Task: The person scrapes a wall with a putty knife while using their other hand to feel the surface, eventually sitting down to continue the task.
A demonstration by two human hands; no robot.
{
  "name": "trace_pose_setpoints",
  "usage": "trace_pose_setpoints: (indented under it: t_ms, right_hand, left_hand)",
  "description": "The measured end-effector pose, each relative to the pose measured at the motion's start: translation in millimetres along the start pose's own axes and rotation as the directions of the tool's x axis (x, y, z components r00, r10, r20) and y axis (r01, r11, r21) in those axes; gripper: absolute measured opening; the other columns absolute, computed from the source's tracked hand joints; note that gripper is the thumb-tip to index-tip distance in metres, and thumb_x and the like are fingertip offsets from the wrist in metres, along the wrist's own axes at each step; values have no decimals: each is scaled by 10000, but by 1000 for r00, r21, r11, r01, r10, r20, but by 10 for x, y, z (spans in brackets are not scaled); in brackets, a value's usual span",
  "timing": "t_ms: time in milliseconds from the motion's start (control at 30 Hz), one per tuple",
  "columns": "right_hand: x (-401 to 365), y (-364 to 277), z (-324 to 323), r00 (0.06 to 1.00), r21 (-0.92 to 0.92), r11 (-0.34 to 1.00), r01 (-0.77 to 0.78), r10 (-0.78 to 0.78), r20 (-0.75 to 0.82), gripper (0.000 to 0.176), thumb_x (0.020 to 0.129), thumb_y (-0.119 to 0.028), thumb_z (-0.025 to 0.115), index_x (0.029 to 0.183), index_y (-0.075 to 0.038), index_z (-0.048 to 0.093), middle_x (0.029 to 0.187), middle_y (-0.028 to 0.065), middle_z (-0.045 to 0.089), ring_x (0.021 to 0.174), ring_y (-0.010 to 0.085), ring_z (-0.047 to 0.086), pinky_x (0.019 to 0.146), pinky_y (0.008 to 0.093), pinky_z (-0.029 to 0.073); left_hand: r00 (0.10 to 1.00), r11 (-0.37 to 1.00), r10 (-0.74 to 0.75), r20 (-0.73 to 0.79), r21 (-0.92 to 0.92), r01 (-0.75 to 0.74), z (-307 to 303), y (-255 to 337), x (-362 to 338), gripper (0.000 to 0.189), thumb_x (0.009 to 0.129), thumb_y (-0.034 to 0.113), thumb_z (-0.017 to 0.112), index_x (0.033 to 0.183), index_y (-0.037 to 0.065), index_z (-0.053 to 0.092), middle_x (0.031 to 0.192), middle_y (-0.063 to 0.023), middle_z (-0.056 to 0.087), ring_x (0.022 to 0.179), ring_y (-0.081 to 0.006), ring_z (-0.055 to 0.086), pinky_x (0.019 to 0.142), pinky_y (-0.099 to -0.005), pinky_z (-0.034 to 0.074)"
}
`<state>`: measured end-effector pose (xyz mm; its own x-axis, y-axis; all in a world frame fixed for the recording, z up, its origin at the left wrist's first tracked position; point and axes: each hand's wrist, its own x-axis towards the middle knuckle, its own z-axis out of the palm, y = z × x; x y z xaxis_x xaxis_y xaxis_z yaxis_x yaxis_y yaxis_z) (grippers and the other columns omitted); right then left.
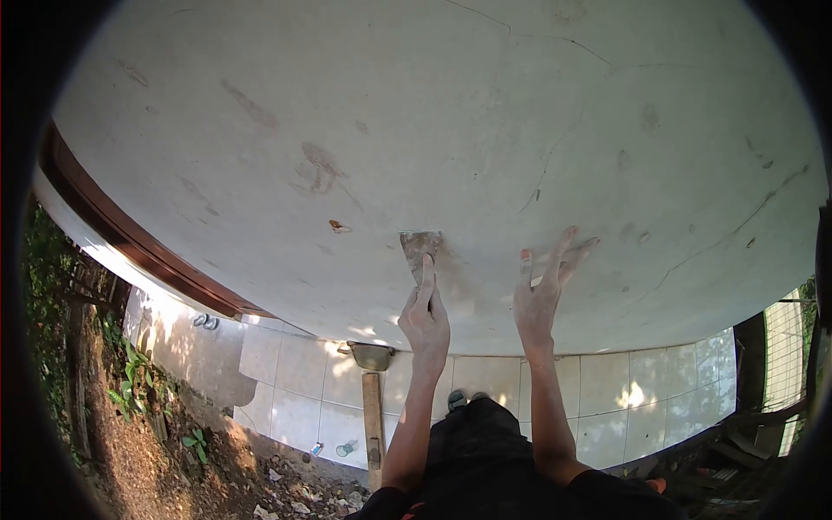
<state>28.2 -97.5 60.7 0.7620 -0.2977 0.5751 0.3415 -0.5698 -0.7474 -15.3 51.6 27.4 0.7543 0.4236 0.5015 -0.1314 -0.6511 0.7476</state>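
Observation:
My left hand is closed round the handle of a putty knife, one finger stretched along its blade. The blade's wide edge points up and lies against the pale plastered wall. To the right, my right hand is raised with its fingers spread at the wall surface, holding nothing. Whitish dust coats both hands. Dark smudges, thin cracks and a small chipped spot mark the wall. The putty knife's handle is mostly hidden in my left hand.
Below the wall runs a tiled floor with a dark basin, a wooden plank, a drinking glass and a pair of sandals. A brown wooden frame edges the wall at left. Soil and rubble border the tiles.

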Motion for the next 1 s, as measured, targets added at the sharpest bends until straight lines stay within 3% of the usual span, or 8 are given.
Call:
trace_pose_setpoints:
  t_ms: [133, 200, 333, 400, 533, 633, 900, 1000]
  right_hand:
    - [-72, -23, -49, 998, -7, 1000, -29, 29, 49, 738, 988, -343, 524, 1549, -166, 79, 1560, 244, -154, 1446, 456, -57, 1152, 567, 165]
    - [-29, -17, -34, 999, 1, 1000, -18, 18, 31, 735, 989, -349, 519, 1549, -167, 80, 1561, 244, -154, 1447, 456, -57, 1153, 565, 164]
    - [-26, -11, -49, 998, 4, 999, -34, 34, 49, 736, 989, -366, 516, 1549, -165, 84, 1562, 246, -150, 1447, 455, -59, 1153, 565, 157]
    - [-52, -19, -52, 997, 9, 999, -43, 42, 69, 738, 988, -369, 517, 1549, -163, 85, 1563, 246, -149, 1447, 454, -60, 1154, 565, 152]
    - [-50, -3, -4, 999, -23, 1000, -18, 19, 26, 745, 986, -373, 522, 1549, -162, 82, 1566, 246, -140, 1448, 454, -61, 1155, 564, 139]
    - [-32, -9, 35, 999, -37, 999, -36, 37, 9, 749, 984, -368, 528, 1550, -163, 83, 1566, 248, -136, 1450, 446, -64, 1156, 564, 130]
    - [-52, -75, 46, 998, -47, 997, -60, 59, -22, 749, 982, -337, 544, 1550, -163, 87, 1568, 247, -124, 1459, 415, -73, 1158, 562, 120]
    - [-83, -99, 25, 999, -29, 999, -44, 43, -17, 743, 985, -339, 537, 1549, -159, 88, 1568, 251, -118, 1459, 416, -73, 1159, 559, 117]
  left_hand:
    - [996, 992, 56, -64, -105, -63, -97, 180, 149, 472, 937, -16, 507, 1381, 144, 522, 672, -145, 459, 567, -202, 367, 541, -299, 365]
    - [997, 1000, -28, 76, -5, 28, -35, 24, -18, 495, 924, -37, 500, 1392, 125, 506, 696, -138, 496, 582, -212, 389, 559, -292, 376]
    - [999, 1000, -7, 52, 6, 7, 6, -31, -21, 503, 918, -41, 501, 1395, 119, 501, 698, -143, 507, 578, -222, 391, 560, -290, 372]
    - [988, 990, 137, -73, -17, -139, -6, 21, 103, 593, 885, -9, 556, 1413, 256, 495, 628, -104, 444, 498, -253, 429, 494, -366, 393]
    - [996, 995, 81, -21, 66, -80, -60, -2, -34, 586, 892, 13, 569, 1414, 267, 492, 614, -90, 437, 484, -237, 429, 489, -368, 395]
    - [998, 997, -6, 55, 80, 1, -79, -19, -55, 515, 928, 3, 541, 1398, 213, 507, 620, -136, 422, 525, -235, 349, 508, -317, 363]
    - [998, 998, 69, -11, 11, -69, 58, -102, 0, 579, 902, 36, 585, 1416, 283, 487, 605, -79, 418, 477, -219, 394, 485, -361, 398]
    - [992, 993, 121, -29, 16, -120, -86, 214, 231, 603, 891, 21, 585, 1423, 284, 478, 611, -82, 414, 479, -223, 390, 484, -361, 397]
